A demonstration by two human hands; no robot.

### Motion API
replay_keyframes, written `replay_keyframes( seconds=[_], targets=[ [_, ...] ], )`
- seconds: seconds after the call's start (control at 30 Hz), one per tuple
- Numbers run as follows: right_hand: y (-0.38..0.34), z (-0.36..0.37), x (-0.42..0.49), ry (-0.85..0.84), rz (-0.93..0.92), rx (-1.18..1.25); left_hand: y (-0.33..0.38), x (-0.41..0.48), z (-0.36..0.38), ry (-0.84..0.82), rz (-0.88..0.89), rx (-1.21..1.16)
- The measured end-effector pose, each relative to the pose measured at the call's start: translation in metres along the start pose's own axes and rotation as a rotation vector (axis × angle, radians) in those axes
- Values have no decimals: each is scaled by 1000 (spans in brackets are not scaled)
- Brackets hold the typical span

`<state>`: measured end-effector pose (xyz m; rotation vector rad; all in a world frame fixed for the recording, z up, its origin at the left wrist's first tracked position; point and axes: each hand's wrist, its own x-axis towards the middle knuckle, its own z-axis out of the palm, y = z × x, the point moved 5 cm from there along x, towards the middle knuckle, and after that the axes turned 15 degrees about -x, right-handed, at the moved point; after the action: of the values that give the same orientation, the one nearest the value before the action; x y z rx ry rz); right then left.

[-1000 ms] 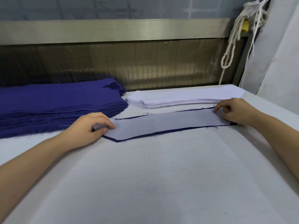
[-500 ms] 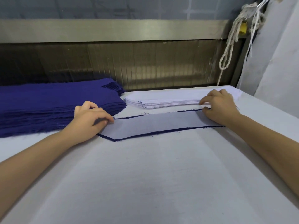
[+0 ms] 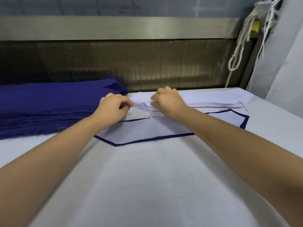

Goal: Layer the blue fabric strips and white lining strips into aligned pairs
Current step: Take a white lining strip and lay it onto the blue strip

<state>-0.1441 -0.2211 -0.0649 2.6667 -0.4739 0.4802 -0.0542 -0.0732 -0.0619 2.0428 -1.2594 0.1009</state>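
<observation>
On the white padded worktop (image 3: 147,185) lies one finished pair, a pale white lining strip set on a dark blue fabric strip (image 3: 147,130) so that a thin blue border shows all round it. Both forearms cross above this pair. The left hand (image 3: 113,108) has its fingers curled and pinches the near right corner of the stack of dark blue fabric strips (image 3: 49,102) at the back left. The right hand (image 3: 167,102) is curled too, and pinches the left end of the stack of white lining strips (image 3: 213,99) just beside the blue stack. Loose blue threads lie on the white stack. A looped white rope (image 3: 237,46) hangs at the back right
</observation>
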Motion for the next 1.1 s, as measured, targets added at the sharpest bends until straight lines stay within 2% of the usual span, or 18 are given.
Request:
replay_keyframes(
  seconds=[0.1, 0.27, 0.5, 0.7, 0.9, 1.0, 1.1],
  targets=[
    [-4, 5, 5, -15, -19, -32, 2, 4, 4, -11, -29, -43],
    [-3, 5, 10, 18, 81, 7, 2, 6, 11, 3, -51, -114],
    [15, 8, 13, -19, 393, 569, 2, 6, 11, 44, -58, -260],
    [26, 21, 13, -40, 499, 921, -3, 5, 8, 61, -83, -333],
    [22, 15, 21, -122, 418, 841, -4, 4, 8, 64, -105, -369],
    [23, 15, 21, -111, 448, 809, -4, 4, 9, 62, -108, -380],
    [25, 19, 20, -87, 503, 898, -5, 5, 9, 62, -109, -386]
  ],
)
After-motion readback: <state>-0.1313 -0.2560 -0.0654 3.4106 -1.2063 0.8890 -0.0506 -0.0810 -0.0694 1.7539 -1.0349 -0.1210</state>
